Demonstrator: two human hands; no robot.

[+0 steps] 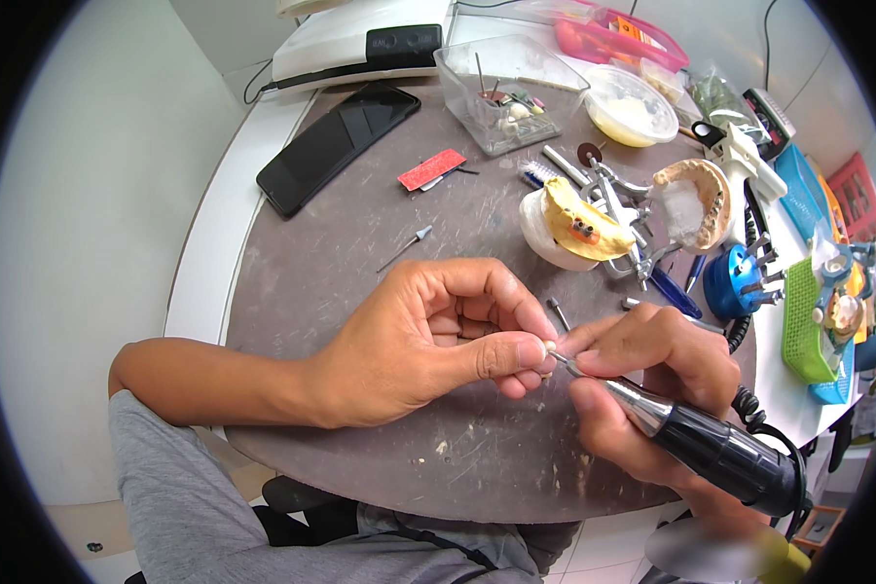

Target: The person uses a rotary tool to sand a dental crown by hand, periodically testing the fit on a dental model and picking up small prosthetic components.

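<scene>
My left hand (409, 341) pinches a small cream dental crown (551, 346) between thumb and fingertips, which hide most of it. Gripped like a pen in my right hand (667, 360) is a dental handpiece (720, 448) with a steel nose and black body. Its thin tip reaches the crown beside my left thumb; whether they touch I cannot tell. Beyond my hands, a yellow-and-white plaster tooth model (584, 234) with small dark metal posts stands by a metal articulator (618, 195). A loose bur (558, 313) lies just past my fingertips.
A black phone (336, 151), a red abrasive strip (432, 169) and a grey-tipped bur (414, 241) lie on the brown bench. Farther back are a clear box (492, 136) and a round tub (603, 122). A blue bur stand (725, 282) and green basket (798, 336) stand right.
</scene>
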